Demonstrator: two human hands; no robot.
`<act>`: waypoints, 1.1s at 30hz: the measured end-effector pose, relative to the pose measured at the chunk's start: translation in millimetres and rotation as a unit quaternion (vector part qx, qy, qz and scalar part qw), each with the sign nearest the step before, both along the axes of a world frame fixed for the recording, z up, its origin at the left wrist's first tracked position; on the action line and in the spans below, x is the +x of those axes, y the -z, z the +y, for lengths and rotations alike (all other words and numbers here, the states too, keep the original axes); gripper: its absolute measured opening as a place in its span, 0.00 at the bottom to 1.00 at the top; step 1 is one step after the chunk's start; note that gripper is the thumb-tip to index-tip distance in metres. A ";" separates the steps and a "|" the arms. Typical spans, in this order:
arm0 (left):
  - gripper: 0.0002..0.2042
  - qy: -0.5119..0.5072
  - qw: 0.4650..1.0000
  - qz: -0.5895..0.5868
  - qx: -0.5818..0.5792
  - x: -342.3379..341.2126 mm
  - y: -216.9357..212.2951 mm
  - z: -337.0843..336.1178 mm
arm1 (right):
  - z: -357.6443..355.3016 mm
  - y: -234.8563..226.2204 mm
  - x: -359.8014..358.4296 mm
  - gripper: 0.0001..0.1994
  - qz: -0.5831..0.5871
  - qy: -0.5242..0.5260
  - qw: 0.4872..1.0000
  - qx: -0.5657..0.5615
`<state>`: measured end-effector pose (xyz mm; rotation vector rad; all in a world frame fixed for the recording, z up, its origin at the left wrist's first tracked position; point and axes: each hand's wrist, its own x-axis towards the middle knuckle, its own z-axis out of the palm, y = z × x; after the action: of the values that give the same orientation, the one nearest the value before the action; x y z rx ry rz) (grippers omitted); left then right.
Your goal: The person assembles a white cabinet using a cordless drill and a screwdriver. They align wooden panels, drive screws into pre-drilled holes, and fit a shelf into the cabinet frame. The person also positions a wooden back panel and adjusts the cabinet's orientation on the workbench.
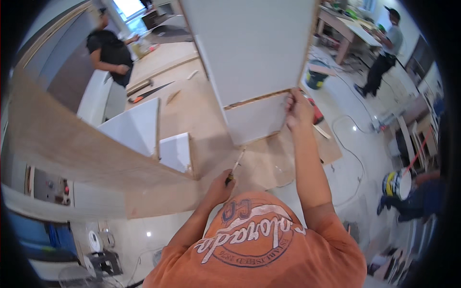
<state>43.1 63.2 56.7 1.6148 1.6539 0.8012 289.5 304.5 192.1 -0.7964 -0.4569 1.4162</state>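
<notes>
My left hand point(222, 186) is closed around a slim hand tool point(234, 169) with a dark and yellow handle and a narrow pale shaft. The tool points up toward the lower end of a tall white panel point(254, 53). A strip of bare, rough wood point(259, 98) crosses this panel near its lower end. At the strip's right end, my right hand point(299, 110) has its fingers bent and closed on the panel's edge. A red tool point(314, 106) lies just beyond that hand, partly hidden.
Brown sheeting point(206, 115) lies under the work. On my left stand a long wooden panel point(86, 139) and white-faced boards point(176, 151). A handsaw point(149, 92) lies farther off. Co-workers stand at far left point(110, 53) and far right point(384, 53). Buckets point(316, 77) and cables point(362, 165) are at right.
</notes>
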 end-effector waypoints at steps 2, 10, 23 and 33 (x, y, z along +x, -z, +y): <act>0.20 0.005 1.000 0.005 -0.005 -0.2 -10.4 -0.4 | -2.2 -0.8 -4.4 0.04 -0.007 -0.006 1.000 0.003; 0.19 0.045 0.999 0.010 -0.002 11.2 -22.7 16.3 | -8.0 -13.1 -9.2 0.05 0.015 -0.017 1.000 -0.015; 0.20 -0.108 0.989 0.082 -0.058 -31.0 41.5 -9.5 | -53.4 165.1 63.0 0.06 -0.380 -0.081 0.916 -0.097; 0.22 -0.154 0.970 0.188 -0.006 -40.0 92.5 -10.8 | -47.2 256.9 -6.0 0.40 -0.415 -0.134 0.900 -0.008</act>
<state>3.1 52.5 -35.8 1.5931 2.2124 0.6560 283.5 257.3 -64.8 -1.3878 -1.2496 1.2714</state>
